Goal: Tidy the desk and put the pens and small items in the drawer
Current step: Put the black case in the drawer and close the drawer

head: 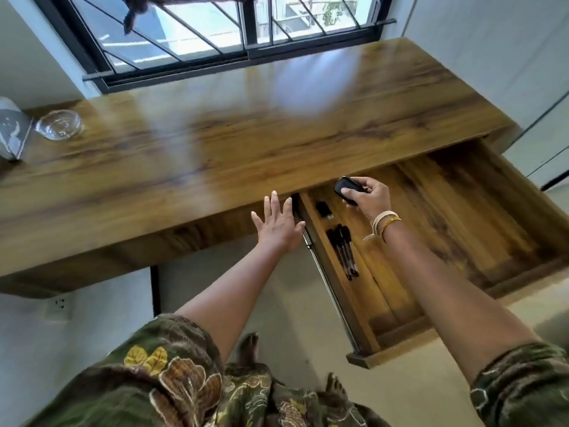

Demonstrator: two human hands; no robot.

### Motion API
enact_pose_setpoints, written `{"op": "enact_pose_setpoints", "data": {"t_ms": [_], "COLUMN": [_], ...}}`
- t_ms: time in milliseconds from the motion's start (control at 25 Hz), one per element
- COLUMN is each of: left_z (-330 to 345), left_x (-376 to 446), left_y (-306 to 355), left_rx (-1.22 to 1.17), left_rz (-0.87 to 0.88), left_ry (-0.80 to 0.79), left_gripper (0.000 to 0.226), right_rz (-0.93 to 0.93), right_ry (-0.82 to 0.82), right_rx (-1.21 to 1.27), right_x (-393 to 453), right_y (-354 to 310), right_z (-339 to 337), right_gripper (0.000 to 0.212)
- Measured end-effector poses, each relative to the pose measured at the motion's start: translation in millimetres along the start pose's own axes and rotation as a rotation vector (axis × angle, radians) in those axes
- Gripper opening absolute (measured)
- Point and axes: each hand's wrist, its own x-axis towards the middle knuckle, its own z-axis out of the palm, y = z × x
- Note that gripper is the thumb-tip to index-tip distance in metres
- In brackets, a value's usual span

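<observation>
The wooden drawer (pixel 462 229) stands pulled out under the desk's right half. My right hand (pixel 368 192) holds a small black oval item (pixel 347 188) over the drawer's back left part. Several dark pens (pixel 345 251) lie in the narrow left compartment, with a small black object (pixel 323 208) behind them. My left hand (pixel 278 224) is open with straight fingers, just left of the drawer at the desk's front edge. The wooden desk top (pixel 246 134) is glossy with window glare.
A clear glass bowl (pixel 58 124) sits at the desk's far left beside a grey and white object (pixel 12 127). A barred window (pixel 221 35) runs behind the desk. A metal drawer rail (pixel 326 285) shows along the drawer's left side. My bare feet are on the floor below.
</observation>
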Motion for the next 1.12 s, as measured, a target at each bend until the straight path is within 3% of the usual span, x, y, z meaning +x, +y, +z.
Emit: {"op": "enact_pose_setpoints", "data": {"t_ms": [240, 480, 920, 1120], "left_z": [63.8, 95.2, 91.7, 89.8], "left_x": [-66.3, -98.4, -107.0, -106.6], "left_y": [65.5, 86.0, 95.9, 97.4], "left_rx": [-0.383, -0.615, -0.772, -0.804], "left_rz": [-0.181, -0.322, -0.441, -0.465], "left_ry": [-0.066, -0.166, -0.201, -0.213], "left_gripper": [0.086, 0.087, 0.077, 0.077], "right_rz": [0.172, 0.391, 0.512, 0.523], "right_ry": [-0.21, -0.432, -0.491, -0.446], "right_rx": [-0.326, -0.53, -0.478, -0.448], "right_x": [-24.3, -60.1, -75.2, -77.1], "right_y": [60.5, 108.1, 129.8, 135.3], "right_z": [-83.3, -101.1, -89.8, -92.1], "right_gripper": [0.031, 0.03, 0.034, 0.019]}}
